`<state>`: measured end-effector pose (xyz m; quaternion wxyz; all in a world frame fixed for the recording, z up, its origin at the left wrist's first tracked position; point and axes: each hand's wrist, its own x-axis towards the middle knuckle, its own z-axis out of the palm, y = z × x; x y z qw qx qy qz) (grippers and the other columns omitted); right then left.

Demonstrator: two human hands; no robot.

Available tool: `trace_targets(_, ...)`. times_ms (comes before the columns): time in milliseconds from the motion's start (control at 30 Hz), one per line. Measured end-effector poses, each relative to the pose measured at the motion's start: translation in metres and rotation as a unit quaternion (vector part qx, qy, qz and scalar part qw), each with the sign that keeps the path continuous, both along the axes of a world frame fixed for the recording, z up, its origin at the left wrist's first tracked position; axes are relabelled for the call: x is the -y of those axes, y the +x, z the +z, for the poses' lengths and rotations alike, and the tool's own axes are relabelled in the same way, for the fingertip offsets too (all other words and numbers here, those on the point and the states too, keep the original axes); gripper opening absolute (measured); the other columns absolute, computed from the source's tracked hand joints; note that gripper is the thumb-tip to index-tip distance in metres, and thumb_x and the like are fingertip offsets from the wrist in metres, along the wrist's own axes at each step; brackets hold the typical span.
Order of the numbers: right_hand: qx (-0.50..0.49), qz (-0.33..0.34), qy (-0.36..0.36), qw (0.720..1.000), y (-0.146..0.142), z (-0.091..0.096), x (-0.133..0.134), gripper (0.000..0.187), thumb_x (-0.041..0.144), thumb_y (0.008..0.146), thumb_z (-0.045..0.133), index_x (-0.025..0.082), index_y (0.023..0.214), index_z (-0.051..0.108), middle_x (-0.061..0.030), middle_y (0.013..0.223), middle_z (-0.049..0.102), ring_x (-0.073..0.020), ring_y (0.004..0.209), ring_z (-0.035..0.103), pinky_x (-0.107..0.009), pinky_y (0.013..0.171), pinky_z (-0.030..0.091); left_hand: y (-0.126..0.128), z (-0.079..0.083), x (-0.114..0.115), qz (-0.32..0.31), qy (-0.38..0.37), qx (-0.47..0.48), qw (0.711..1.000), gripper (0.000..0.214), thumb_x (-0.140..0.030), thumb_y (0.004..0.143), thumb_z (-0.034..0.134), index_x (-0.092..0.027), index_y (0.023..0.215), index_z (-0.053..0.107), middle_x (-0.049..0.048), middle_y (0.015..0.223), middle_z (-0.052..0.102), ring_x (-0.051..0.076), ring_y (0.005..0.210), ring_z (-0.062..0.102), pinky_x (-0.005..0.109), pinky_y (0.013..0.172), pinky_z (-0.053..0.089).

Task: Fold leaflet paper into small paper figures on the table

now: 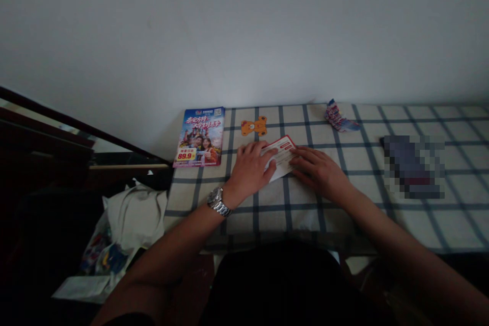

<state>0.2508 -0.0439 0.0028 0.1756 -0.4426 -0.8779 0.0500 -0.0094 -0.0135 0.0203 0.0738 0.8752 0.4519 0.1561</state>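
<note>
A folded paper leaflet point(281, 160), pale with red print and a red upper edge, lies at a slant on the checked tablecloth between my hands. My left hand point(250, 168), with a metal watch point(219, 200) at the wrist, is on its left side, thumb and index finger over the paper. On the right edge my right hand point(319, 169) has its fingers closed together against the leaflet. Part of the paper is covered by my fingers. Just beyond my left hand is a flat orange bear figure point(254, 126).
A stack of colourful flyers point(199, 137) lies at the table's left end. Crumpled printed paper point(338, 117) is near the wall, and a blurred dark flat object point(412, 165) lies at right. The checked tablecloth point(355, 163) covers the table. White bags point(135, 214) are below, left.
</note>
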Motion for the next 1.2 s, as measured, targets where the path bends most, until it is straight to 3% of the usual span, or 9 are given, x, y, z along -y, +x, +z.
trace_targets(267, 0.016, -0.051, 0.017, 0.998, -0.006, -0.001, -0.014, 0.037, 0.034, 0.103, 0.060, 0.020, 0.137, 0.067, -0.0148, 0.148, 0.062, -0.0367, 0.142, 0.053, -0.058, 0.114, 0.051, -0.008, -0.001, 0.006, 0.039, -0.004, -0.002, 0.999, 0.040, -0.034, 0.102, 0.056, -0.026, 0.140, 0.062, 0.0105, 0.131, 0.059, 0.032, 0.118, 0.056, 0.052, 0.096, 0.049)
trace_targets(533, -0.033, 0.021, -0.001, 0.999, -0.002, -0.006, -0.038, 0.038, 0.029, 0.102, 0.060, 0.018, 0.138, 0.064, -0.0167, 0.151, 0.060, -0.0352, 0.147, 0.050, -0.058, 0.120, 0.047, -0.020, 0.002, -0.002, 0.024, -0.007, 0.012, 1.000, 0.031, -0.029, 0.103, 0.056, -0.024, 0.131, 0.068, 0.0092, 0.124, 0.062, 0.029, 0.113, 0.059, 0.049, 0.097, 0.052)
trace_targets(733, -0.058, 0.052, -0.019, 0.997, 0.004, -0.009, -0.049, 0.036, 0.030, 0.102, 0.062, 0.022, 0.137, 0.065, -0.0143, 0.152, 0.060, -0.0345, 0.148, 0.050, -0.059, 0.120, 0.046, -0.016, -0.002, -0.021, -0.102, 0.011, 0.042, 0.994, 0.033, -0.022, 0.106, 0.052, -0.023, 0.137, 0.063, 0.0088, 0.143, 0.058, 0.028, 0.131, 0.055, 0.051, 0.116, 0.048)
trace_targets(967, -0.089, 0.050, -0.026, 0.994, 0.003, -0.005, -0.047, 0.037, 0.029, 0.101, 0.063, 0.022, 0.138, 0.064, -0.0144, 0.150, 0.062, -0.0336, 0.147, 0.052, -0.057, 0.120, 0.046, -0.001, -0.006, -0.030, -0.145, 0.015, 0.018, 0.989, 0.027, -0.024, 0.106, 0.053, -0.022, 0.130, 0.065, 0.0089, 0.139, 0.061, 0.027, 0.133, 0.055, 0.050, 0.116, 0.048)
trace_targets(1200, -0.135, -0.028, -0.034, 0.990, -0.001, -0.001, -0.050, 0.012, 0.022, 0.099, 0.062, 0.021, 0.109, 0.070, -0.0138, 0.130, 0.072, -0.0300, 0.117, 0.071, -0.049, 0.101, 0.059, 0.005, -0.003, -0.031, -0.131, 0.037, -0.021, 0.990, 0.027, -0.031, 0.103, 0.061, -0.020, 0.127, 0.064, 0.0103, 0.135, 0.061, 0.030, 0.127, 0.055, 0.050, 0.109, 0.050)
